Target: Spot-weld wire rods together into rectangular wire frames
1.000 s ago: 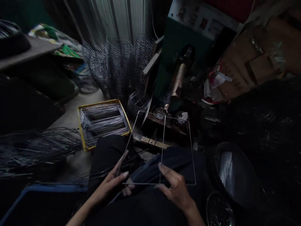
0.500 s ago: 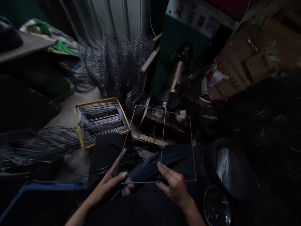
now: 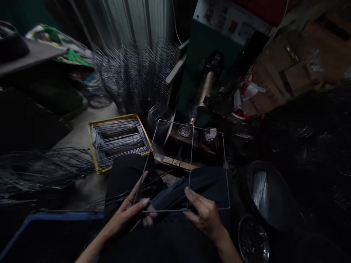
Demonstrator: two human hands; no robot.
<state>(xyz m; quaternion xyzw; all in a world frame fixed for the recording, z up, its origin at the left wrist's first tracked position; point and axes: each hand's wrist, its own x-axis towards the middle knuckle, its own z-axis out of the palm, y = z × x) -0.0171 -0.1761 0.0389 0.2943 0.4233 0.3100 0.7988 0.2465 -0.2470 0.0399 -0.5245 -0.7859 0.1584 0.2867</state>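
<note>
A rectangular wire frame (image 3: 191,157) with one middle crosswire is held over my lap. My left hand (image 3: 134,206) is closed round its near left corner, the thumb along the near wire. With thumb and fingertips, my right hand (image 3: 204,215) pinches the near end of the middle wire where it meets the near side. The frame's far side lies just under the copper-coloured electrode (image 3: 192,121) of a green machine (image 3: 189,69); whether they touch, I cannot tell. Some loose thin wires lie across my left thigh, close to my left hand.
A yellow crate (image 3: 93,153) of straight wire pieces stands left of my knee. Behind it are stacked wire baskets (image 3: 137,73). A dish of small metal bits (image 3: 184,130) sits below the electrode. Cardboard boxes (image 3: 274,73) are at right, a black tub (image 3: 274,197) beside my right leg.
The whole view has shifted very slightly. Both hands keep the same hold on the wire frame, and its far side stays by the electrode.
</note>
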